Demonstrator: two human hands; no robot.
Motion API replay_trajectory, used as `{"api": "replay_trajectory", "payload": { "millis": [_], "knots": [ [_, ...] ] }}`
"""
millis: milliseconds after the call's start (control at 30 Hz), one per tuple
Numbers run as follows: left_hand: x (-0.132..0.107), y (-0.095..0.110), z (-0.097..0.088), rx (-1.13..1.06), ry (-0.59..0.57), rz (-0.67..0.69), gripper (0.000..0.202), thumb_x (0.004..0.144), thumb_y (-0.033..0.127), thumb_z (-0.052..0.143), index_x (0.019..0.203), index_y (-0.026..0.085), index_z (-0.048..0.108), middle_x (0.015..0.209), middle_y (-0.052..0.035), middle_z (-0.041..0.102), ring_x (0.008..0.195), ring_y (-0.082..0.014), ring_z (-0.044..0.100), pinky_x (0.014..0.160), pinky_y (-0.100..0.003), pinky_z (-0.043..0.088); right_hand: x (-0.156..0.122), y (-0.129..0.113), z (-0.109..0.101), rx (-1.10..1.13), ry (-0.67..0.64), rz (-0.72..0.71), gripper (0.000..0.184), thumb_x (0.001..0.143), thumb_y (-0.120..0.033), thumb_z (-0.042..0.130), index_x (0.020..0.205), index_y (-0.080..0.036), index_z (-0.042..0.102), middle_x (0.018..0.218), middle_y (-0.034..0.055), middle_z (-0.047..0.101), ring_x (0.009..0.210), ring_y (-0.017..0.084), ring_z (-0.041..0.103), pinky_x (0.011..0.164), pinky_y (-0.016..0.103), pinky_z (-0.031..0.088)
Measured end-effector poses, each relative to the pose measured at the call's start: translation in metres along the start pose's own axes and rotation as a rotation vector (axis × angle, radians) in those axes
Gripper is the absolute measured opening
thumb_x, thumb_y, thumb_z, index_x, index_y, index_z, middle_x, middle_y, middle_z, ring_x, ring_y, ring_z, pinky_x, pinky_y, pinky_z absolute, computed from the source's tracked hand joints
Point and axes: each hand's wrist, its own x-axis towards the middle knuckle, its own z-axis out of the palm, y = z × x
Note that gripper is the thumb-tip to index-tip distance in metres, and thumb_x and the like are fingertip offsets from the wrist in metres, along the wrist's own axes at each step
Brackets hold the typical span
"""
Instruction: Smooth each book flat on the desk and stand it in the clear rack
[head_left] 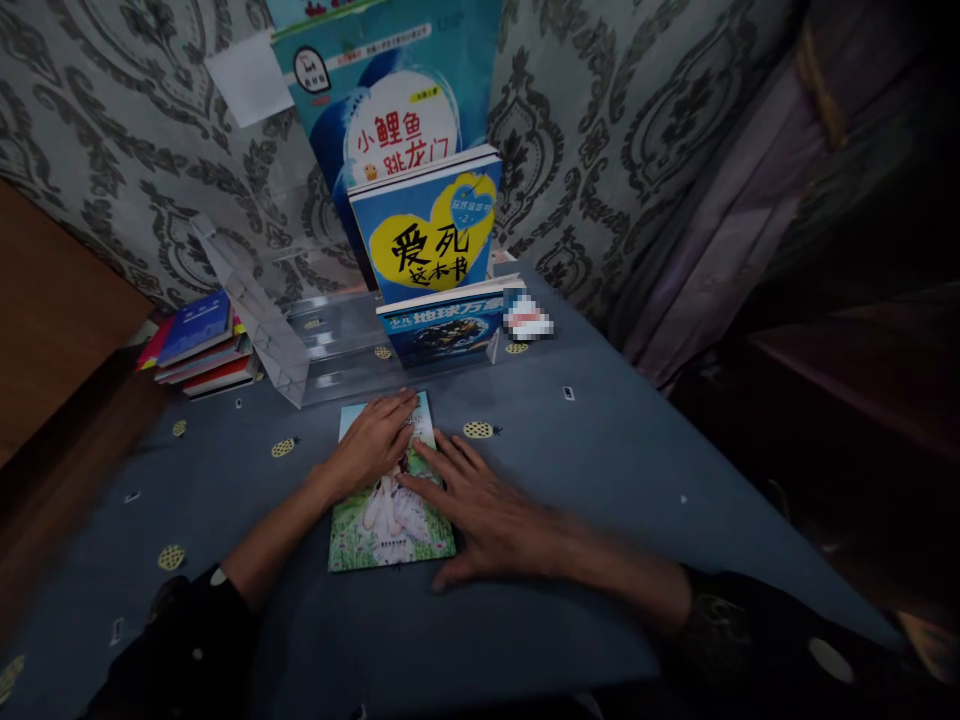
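I face a wall [135, 130] papered in grey damask, from ten to one o'clock. A dull purple curtain [720, 230] hangs at two o'clock. A blue-clothed table [600, 470] spreads before me, with a brown wooden panel [52, 310] at nine o'clock. The light is dim, darkest at three o'clock.

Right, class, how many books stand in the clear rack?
3: the tall back book, the yellow-heart book in the middle, the front book. More may hide behind them.
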Motion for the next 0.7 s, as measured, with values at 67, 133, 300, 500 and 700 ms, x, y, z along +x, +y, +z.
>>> {"api": "replay_trajectory", "payload": {
  "millis": [67, 133, 300, 500, 700],
  "knots": [
    [0.005, 0.001, 0.001, -0.016, -0.003, 0.011, 0.046, 0.101, 0.029, 0.037, 0.144, 0.018, 0.051, 0.150, -0.0113, 0.052, 0.142, -0.0248, 0.045, 0.117, -0.048, 0.038, -0.001, 0.000, -0.002, 0.008, -0.003, 0.008, 0.109, 0.069, -0.062, 0.082, 0.157, -0.021, 0.031, 0.167, 0.0213, 0.014, 0.152, 0.046, 0.005, 0.120, 0.067, 0.013],
    [0.008, 0.001, 0.002, -0.033, -0.009, 0.023, 0.046, 0.102, 0.030, 0.036, 0.144, 0.018, 0.050, 0.150, -0.0109, 0.052, 0.142, -0.0243, 0.045, 0.117, -0.047, 0.038, -0.002, 0.001, -0.003, 0.018, -0.001, 0.013, 0.106, 0.071, -0.056, 0.083, 0.157, -0.022, 0.032, 0.167, 0.0197, 0.015, 0.153, 0.044, 0.005, 0.121, 0.065, 0.014],
    [0.010, -0.004, 0.004, -0.058, -0.005, 0.051, 0.047, 0.103, 0.031, 0.034, 0.144, 0.014, 0.050, 0.150, -0.0138, 0.052, 0.142, -0.0253, 0.045, 0.117, -0.049, 0.039, -0.003, 0.005, -0.001, 0.070, 0.017, -0.010, 0.099, 0.074, -0.055, 0.081, 0.156, -0.022, 0.035, 0.167, 0.0184, 0.017, 0.153, 0.043, 0.006, 0.121, 0.065, 0.015],
    [0.011, -0.012, 0.009, -0.063, 0.039, 0.070, 0.047, 0.103, 0.033, 0.035, 0.145, 0.015, 0.050, 0.150, -0.0132, 0.052, 0.142, -0.0254, 0.045, 0.118, -0.049, 0.038, -0.003, 0.011, -0.001, 0.088, -0.023, -0.011, 0.093, 0.079, -0.053, 0.078, 0.155, -0.021, 0.036, 0.167, 0.0183, 0.016, 0.154, 0.041, 0.001, 0.122, 0.064, 0.013],
    [0.012, -0.013, 0.009, -0.062, 0.039, 0.065, 0.048, 0.103, 0.032, 0.035, 0.146, 0.016, 0.049, 0.151, -0.0121, 0.051, 0.143, -0.0242, 0.044, 0.119, -0.048, 0.037, -0.005, 0.011, -0.002, 0.083, 0.008, -0.004, 0.089, 0.081, -0.053, 0.076, 0.155, -0.026, 0.035, 0.166, 0.0141, 0.021, 0.155, 0.037, 0.004, 0.123, 0.060, 0.015]
  ]
}}
